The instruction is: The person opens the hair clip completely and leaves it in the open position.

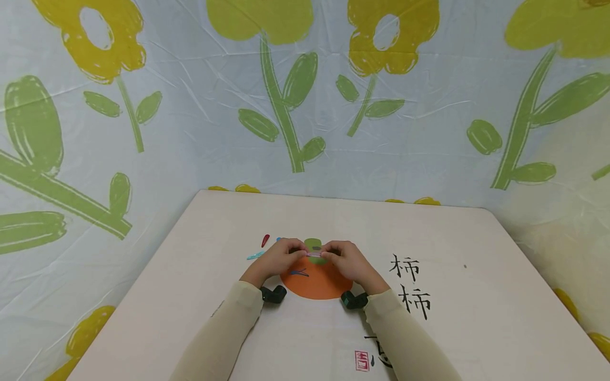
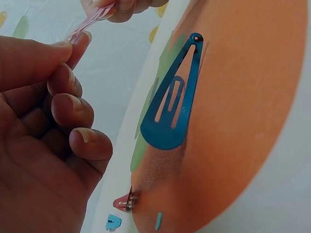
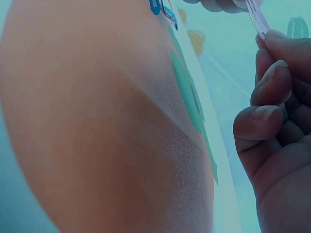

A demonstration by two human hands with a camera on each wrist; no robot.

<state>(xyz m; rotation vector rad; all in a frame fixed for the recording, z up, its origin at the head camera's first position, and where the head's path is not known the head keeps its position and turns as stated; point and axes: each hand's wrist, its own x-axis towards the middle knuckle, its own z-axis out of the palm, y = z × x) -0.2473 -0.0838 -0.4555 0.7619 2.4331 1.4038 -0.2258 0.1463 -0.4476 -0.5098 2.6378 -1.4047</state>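
Note:
Between my two hands is a small pink hair snap clip [image 1: 314, 254], held over the green top of an orange persimmon picture [image 1: 316, 283] on the table. My left hand [image 1: 281, 257] pinches its left end between thumb and forefinger. On the other end, my right hand [image 1: 350, 260] has the same kind of pinch. In the left wrist view the pink clip [image 2: 92, 22] is edge-on, its thin strips slightly parted. A dark blue snap clip [image 2: 167, 121] lies on the orange below the left hand, apart from the fingers.
Left of the hands lie a red clip [image 1: 265, 241] and a light blue clip [image 1: 255, 255]; another blue one [image 1: 278, 239] is mostly hidden behind the left hand. Black characters [image 1: 409, 283] and a red seal [image 1: 361, 361] are printed to the right. A flowered cloth [image 1: 333, 159] hangs behind the table.

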